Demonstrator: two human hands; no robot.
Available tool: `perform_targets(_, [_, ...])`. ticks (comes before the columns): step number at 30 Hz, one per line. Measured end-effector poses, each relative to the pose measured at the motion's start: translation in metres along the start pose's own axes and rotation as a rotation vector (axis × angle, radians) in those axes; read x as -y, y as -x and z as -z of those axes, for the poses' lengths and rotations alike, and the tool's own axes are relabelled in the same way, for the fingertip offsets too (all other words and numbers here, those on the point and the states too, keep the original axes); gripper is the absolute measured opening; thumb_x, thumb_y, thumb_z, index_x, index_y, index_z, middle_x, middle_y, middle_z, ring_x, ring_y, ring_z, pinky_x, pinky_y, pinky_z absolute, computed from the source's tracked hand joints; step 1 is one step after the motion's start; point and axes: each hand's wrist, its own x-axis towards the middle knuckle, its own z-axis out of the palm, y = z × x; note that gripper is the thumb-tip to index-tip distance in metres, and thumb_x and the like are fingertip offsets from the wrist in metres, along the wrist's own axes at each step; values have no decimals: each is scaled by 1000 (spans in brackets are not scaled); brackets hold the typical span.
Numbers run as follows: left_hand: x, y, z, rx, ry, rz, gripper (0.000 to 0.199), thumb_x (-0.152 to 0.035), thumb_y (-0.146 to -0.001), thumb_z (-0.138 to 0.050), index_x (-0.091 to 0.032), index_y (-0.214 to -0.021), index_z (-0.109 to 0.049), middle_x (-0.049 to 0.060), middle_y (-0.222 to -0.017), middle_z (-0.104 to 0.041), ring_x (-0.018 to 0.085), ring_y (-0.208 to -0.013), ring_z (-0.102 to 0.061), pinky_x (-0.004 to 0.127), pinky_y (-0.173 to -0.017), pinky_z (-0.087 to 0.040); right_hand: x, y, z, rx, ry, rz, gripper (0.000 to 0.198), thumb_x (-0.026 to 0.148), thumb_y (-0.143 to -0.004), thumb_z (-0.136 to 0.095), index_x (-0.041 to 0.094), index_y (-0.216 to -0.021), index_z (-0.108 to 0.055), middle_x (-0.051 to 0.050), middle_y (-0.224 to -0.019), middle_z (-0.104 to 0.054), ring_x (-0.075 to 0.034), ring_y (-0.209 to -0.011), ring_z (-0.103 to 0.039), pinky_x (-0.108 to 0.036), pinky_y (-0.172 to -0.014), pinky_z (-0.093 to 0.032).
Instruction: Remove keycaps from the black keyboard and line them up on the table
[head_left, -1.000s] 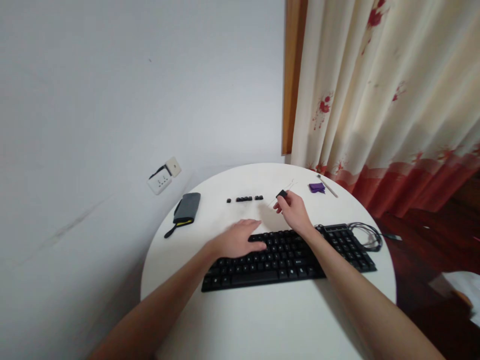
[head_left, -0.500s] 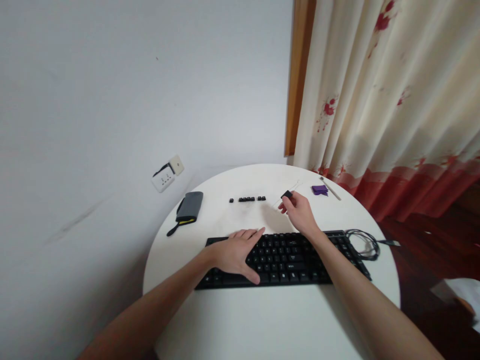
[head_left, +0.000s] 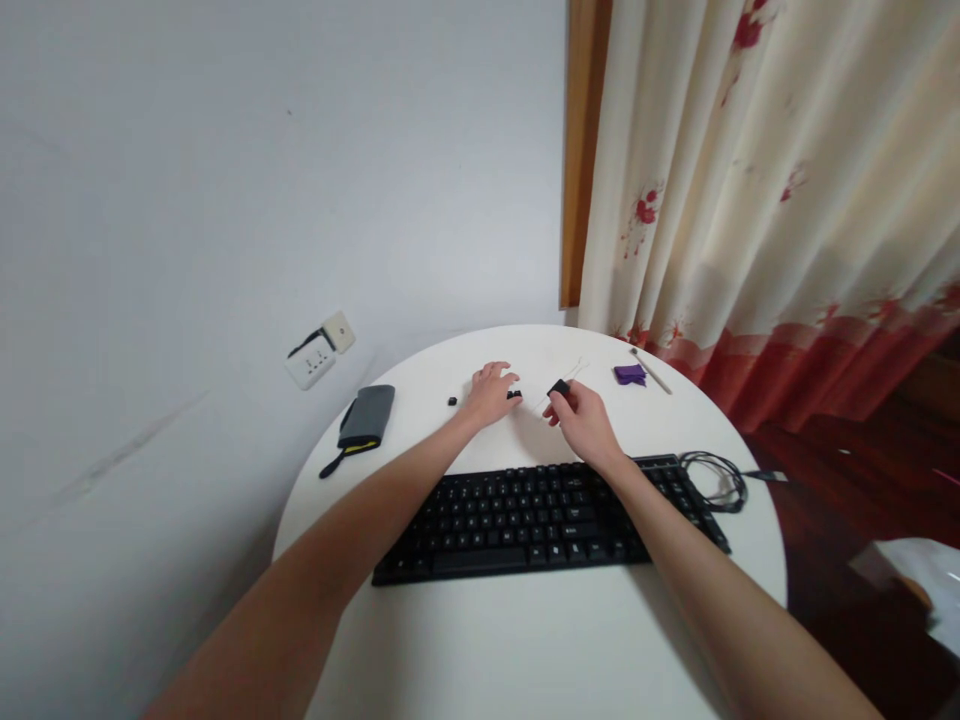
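Note:
My left hand (head_left: 491, 395) is stretched out above the row of loose black keycaps (head_left: 514, 394), fingers apart and slightly bent. It covers most of that row; a pair of keycaps shows by the thumb. One separate keycap (head_left: 452, 401) lies to the left. In my right hand (head_left: 586, 422) is a wire keycap puller (head_left: 559, 387), its black handle pinched between thumb and fingers and its thin wires pointing away from me. Beneath my forearms lies the black keyboard (head_left: 510, 520), partly hidden by them.
A grey pouch (head_left: 367, 415) with a strap lies at the left of the round white table (head_left: 525, 640). Toward the back right are a purple cloth (head_left: 630, 374) and a thin brush (head_left: 652, 371). The coiled cable (head_left: 716, 480) rests at the keyboard's right end. Wall and curtain stand behind.
My left hand has moved from the keyboard forward to the keycap row. My right hand stays above the table with the keycap puller. The view has shifted slightly.

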Motion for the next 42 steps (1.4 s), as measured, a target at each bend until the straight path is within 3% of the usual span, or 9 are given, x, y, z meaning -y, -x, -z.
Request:
perform_targets(9, [6,-4,-4,10,32,-54,20,-36,-87,-64,-27,-103,-73,8,-144,-46,32,-136,-34,54,-109,-29,-3,0,-1,6,-13,6,19,36,-90,-50,19,-81,-54,-4,-69,-69,-16,-59,-64,-26,-59,-47])
perform_targets(30, [2,-5,-4,60,12,14,27,-35,-87,-64,-25,-111,-70,9,-146,-45,32,-136,-34,51,-107,-32,-3,1,-2,33,25,6,19,35,-90,-50,19,-81,-54,-4,-69,-69,-16,-58,-64,-27,-59,-48])
perform_targets(37, [6,20,34,15,72,106,41,-41,-90,-59,-23,-127,-62,11,-147,-46,32,-134,-38,48,-106,-34,2,-1,2,9,3,7,18,33,-89,-51,18,-80,-54,-5,-69,-69,-16,-60,-65,-27,-59,-48])
perform_targets(42, [8,66,67,192,124,103,30,-32,-92,-51,-19,-111,-71,11,-123,-66,29,-114,-59,39,-97,-42,2,0,1,34,-15,16,17,33,-89,-51,18,-81,-53,-4,-68,-68,-16,-60,-64,-27,-59,-49])
